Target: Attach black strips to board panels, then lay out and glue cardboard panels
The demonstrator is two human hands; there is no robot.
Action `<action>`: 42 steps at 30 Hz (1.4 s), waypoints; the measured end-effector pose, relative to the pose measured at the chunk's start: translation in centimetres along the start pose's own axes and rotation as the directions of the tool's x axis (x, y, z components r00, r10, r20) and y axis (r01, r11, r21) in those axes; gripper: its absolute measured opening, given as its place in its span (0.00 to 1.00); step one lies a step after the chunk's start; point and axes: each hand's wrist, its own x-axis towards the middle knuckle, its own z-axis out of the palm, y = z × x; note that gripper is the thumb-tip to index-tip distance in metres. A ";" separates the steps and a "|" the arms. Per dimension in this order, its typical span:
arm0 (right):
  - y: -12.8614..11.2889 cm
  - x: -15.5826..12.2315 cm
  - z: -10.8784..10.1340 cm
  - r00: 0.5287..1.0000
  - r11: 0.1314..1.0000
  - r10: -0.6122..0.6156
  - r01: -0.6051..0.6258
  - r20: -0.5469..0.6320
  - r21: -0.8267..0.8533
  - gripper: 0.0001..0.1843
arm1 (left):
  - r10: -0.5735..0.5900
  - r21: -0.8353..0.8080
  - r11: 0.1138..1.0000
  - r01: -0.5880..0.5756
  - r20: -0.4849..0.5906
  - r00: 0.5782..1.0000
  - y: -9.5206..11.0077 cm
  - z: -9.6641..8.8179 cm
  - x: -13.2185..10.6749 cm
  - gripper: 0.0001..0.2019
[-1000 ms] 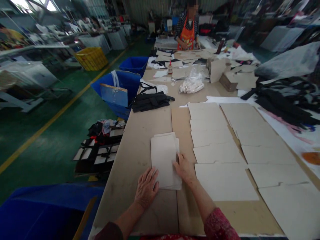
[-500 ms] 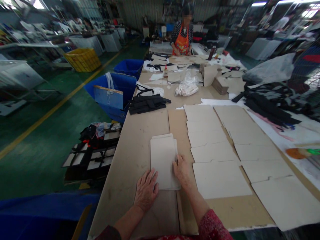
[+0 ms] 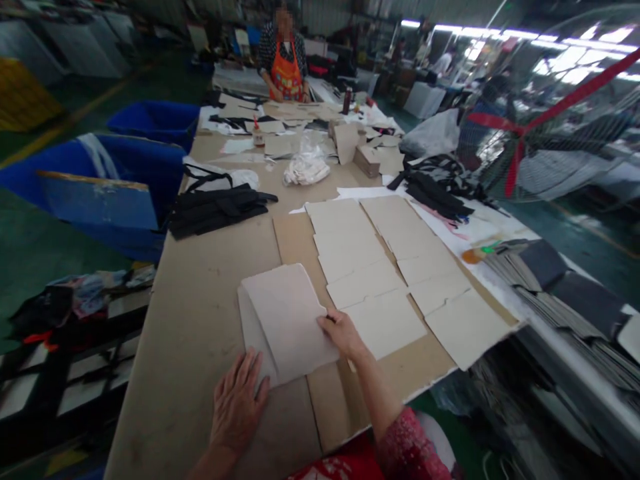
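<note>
Between finger and thumb, my right hand (image 3: 343, 332) pinches the right edge of a pale grey-beige cardboard sheet (image 3: 293, 317). That sheet lies shifted and turned over another cardboard sheet (image 3: 253, 328), whose left strip shows beneath it. Fingers spread, my left hand (image 3: 236, 403) rests at the lower left corner of the lower sheet. To the right, overlapping cardboard sheets lie in two columns, a near column (image 3: 345, 250) and a far column (image 3: 425, 257). How many sheets lie under the pinched one, I cannot tell.
Black fabric pieces (image 3: 215, 210) lie at the table's left edge, beside a blue bin (image 3: 170, 157). A clear plastic bag (image 3: 306, 167) sits farther back. At the far end stands a person in an orange apron (image 3: 287, 73). A large fan (image 3: 520, 130) is at right.
The view has swung right. My right hand has drawn the top cardboard sheet rightward and turned it, uncovering more of the sheet beneath. My left hand stays flat at the lower left.
</note>
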 end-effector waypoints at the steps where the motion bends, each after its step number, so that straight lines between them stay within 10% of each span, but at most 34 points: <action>1: 0.6 -0.9 -2.8 1.000 1.000 -0.005 0.004 0.026 0.014 0.17 | 0.011 0.002 1.000 -0.011 0.004 1.000 0.0 0.0 0.1 0.26; 5: 3.2 -3.6 -13.2 0.945 0.979 0.057 0.011 0.323 -0.204 0.19 | -0.002 0.015 1.000 0.002 0.002 1.000 0.3 -0.4 0.3 0.26; 8: 4.9 -3.8 -16.6 0.924 0.870 0.149 0.047 0.353 -0.490 0.15 | -0.009 0.002 1.000 0.009 -0.002 1.000 0.5 -0.6 0.3 0.27; 22: 7.9 -3.0 -14.1 0.980 0.586 0.147 0.022 0.133 -0.810 0.16 | -0.007 0.004 1.000 0.007 0.016 1.000 0.5 -0.5 0.2 0.26; 25: 7.3 -3.1 -12.0 0.997 0.564 0.045 0.024 0.060 -0.825 0.18 | -0.015 0.017 1.000 0.014 0.026 1.000 0.6 -0.6 0.0 0.26; 30: 5.5 -0.4 -2.4 0.965 0.799 -0.243 0.256 0.097 -0.544 0.23 | -0.046 0.038 0.998 0.046 0.021 0.999 0.9 -0.7 -0.3 0.27; 35: 1.9 2.6 7.3 0.977 0.840 -0.214 0.186 0.004 -0.509 0.32 | -0.081 0.049 0.995 0.081 0.004 0.997 0.8 0.0 -0.8 0.28; 42: 1.0 4.9 12.6 0.970 0.951 -0.152 0.091 -0.192 -0.294 0.31 | -0.163 -0.032 0.986 0.161 -0.081 0.983 0.4 1.2 -1.6 0.29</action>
